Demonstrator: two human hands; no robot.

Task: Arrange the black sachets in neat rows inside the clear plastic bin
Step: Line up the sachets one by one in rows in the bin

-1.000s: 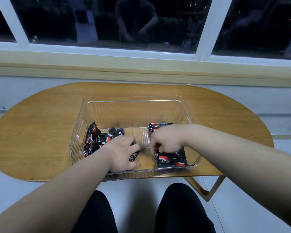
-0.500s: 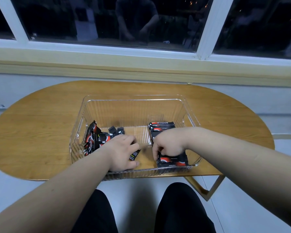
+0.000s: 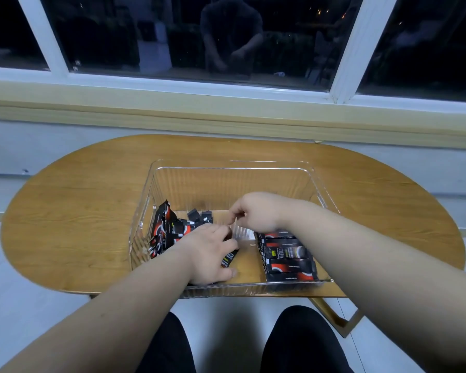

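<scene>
So the flat row of black sachets with red and white print point(image 3: 288, 257) sat lined up along the right side of the clear ribbed plastic bin point(image 3: 226, 168), stacked one behind the other from the near wall back, right of centre in the frame. A loose heap of the same black sachets point(image 3: 170, 232) was piled against the bin's left wall, some standing on edge, some tipped over. The left hand point(image 3: 213, 254) lay palm down over the near end of that heap, fingers curled, with a single sachet point(image 3: 229, 258) poking out between thumb and fingers, so it looked pinched there. The right hand point(image 3: 256, 214) hung just above the far end of the row, fingers curled in and fingertips point(image 3: 234, 214) drawn together; I couldn't make out anything held in them. Both forearms came in from the bottom corners. The bin sat at the near edge of an oval wooden table point(image 3: 78, 211), in the middle of the frame. Two knees in black trousers point(image 3: 301, 343) showed at the bottom, and a white-framed window point(image 3: 353, 49), dark outside, filled the top.
</scene>
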